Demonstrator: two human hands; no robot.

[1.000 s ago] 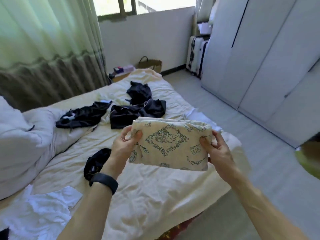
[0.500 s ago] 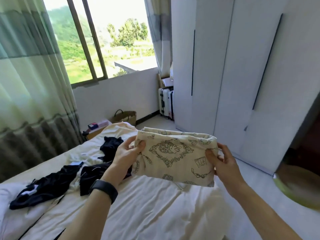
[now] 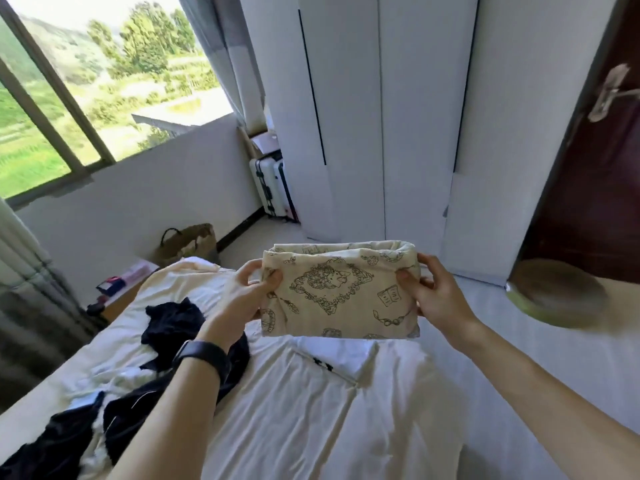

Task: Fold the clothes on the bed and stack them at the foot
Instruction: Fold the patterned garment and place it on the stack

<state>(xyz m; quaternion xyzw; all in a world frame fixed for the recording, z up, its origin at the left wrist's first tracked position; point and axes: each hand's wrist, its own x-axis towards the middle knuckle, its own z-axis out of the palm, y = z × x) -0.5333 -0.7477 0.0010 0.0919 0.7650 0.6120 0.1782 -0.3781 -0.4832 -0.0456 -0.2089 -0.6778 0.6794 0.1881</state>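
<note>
A folded cream garment (image 3: pixel 336 289) with dark line drawings hangs in the air above the bed (image 3: pixel 304 410). My left hand (image 3: pixel 242 299) pinches its left edge, thumb in front. My right hand (image 3: pixel 433 299) grips its right edge the same way. Under the garment, a folded white piece (image 3: pixel 341 355) with a small black mark lies on the sheet near the bed's far end. Loose black clothes (image 3: pixel 173 323) lie to the left, and more black clothes (image 3: pixel 62 441) reach toward the lower left corner.
White wardrobe doors (image 3: pixel 381 133) stand ahead, with a dark wooden door (image 3: pixel 588 188) at right and suitcases (image 3: pixel 273 188) in the corner. A woven bag (image 3: pixel 187 242) sits on the floor by the window wall. A low stand holding small items (image 3: pixel 121 282) is beside the bed.
The view has tilted up and moved toward the bed's far end. Both hands carried the folded cream garment forward, and the folded white piece has come into sight beneath it.
</note>
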